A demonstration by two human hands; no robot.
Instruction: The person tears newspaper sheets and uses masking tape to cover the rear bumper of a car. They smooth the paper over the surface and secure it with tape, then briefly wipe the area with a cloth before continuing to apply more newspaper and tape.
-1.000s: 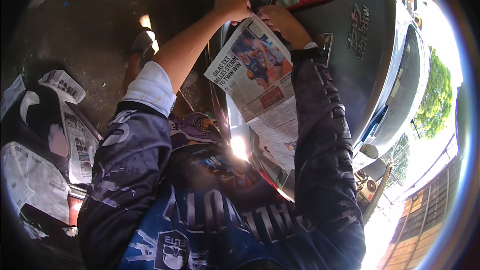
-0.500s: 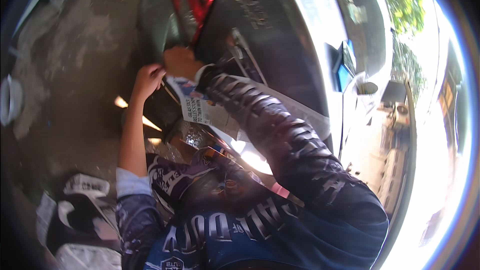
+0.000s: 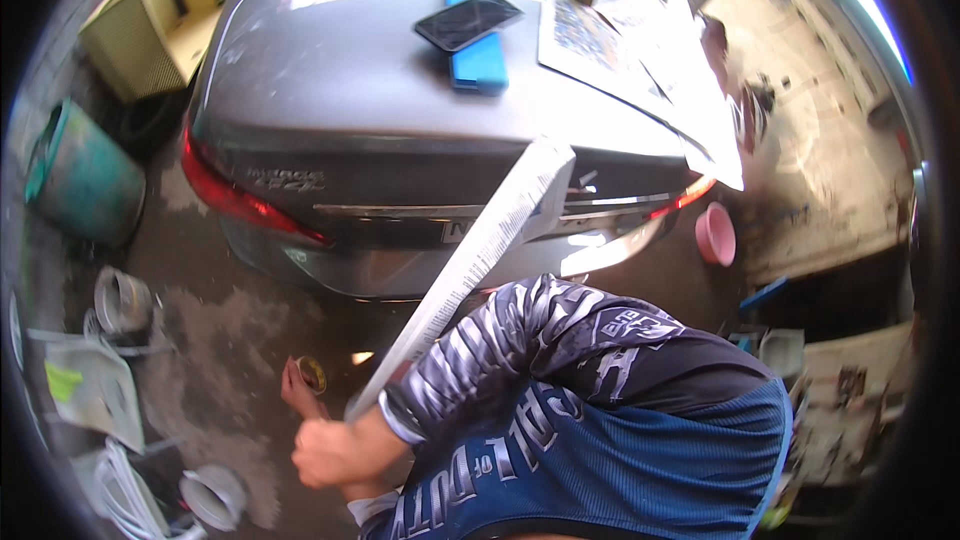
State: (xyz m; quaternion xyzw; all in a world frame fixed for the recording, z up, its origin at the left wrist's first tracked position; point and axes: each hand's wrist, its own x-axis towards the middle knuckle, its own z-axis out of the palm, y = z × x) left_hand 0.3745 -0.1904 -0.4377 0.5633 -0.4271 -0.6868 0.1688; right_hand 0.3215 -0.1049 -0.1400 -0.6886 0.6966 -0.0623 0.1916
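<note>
Gripping the lower end of a long folded strip of printed newspaper [image 3: 470, 275], the right hand [image 3: 335, 450] sits at the lower centre-left of the frame, its fingers curled tight into a fist around the paper. From that fist the strip runs diagonally up and to the right, and its upper end lies in front of the rear edge of the silver car boot lid [image 3: 350, 80] at the frame centre. The left hand [image 3: 298, 387] shows just above and left of the right hand, next to a small round yellowish roll, likely tape [image 3: 312, 374]; whether the fingers pinch the roll or only lie beside it cannot be told. On top of the boot lid, in the upper centre, a black smartphone [image 3: 468, 20] rests on a blue rectangular case [image 3: 478, 65], with open newspaper sheets [image 3: 620, 50] spread to their right. A teal plastic drum [image 3: 80, 175] stands on the concrete at the left edge, and a pink plastic basin [image 3: 716, 234] lies right of the bumper.
</note>
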